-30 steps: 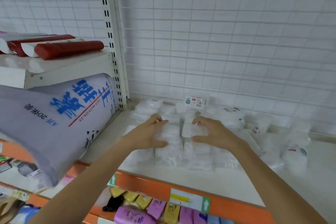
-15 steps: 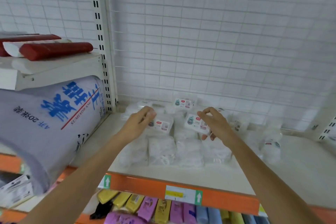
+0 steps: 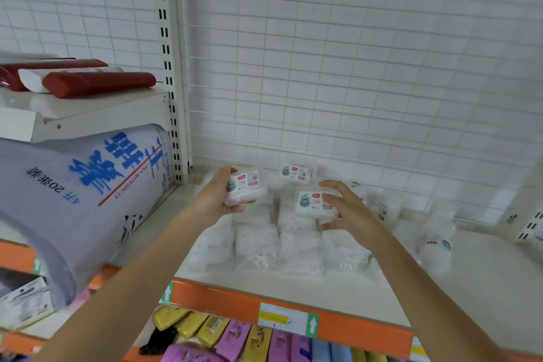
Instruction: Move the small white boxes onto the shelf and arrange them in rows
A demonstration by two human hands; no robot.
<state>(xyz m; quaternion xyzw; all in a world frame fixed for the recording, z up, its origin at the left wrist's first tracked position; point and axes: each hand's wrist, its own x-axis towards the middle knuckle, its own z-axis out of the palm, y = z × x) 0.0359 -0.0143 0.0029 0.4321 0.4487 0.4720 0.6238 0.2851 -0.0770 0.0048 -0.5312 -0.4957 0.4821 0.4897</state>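
Hands have lifted clear: left hand (image 3: 219,195) and right hand (image 3: 348,209) each grip a box (image 3: 245,189).

On the shelf (image 3: 476,282), 4 boxes (image 3: 257,245) line its front edge; behind them, 2 held boxes (image 3: 245,189) hover, 1 more box (image 3: 296,172) at the back edge.

small white boxes (image 3: 316,205): clear glossy plastic w/ printed paper labels, white contents showing thru. shelf (image 3: 470,279): smooth matt cream, looks painted metal; front strip (image 3: 352,325) glossy orange plastic. back grid (image 3: 352,67): white coated wire. big sack (image 3: 73,200): smooth, slightly shiny grey plastic film. red tubes (image 3: 97,84): glossy wrap.
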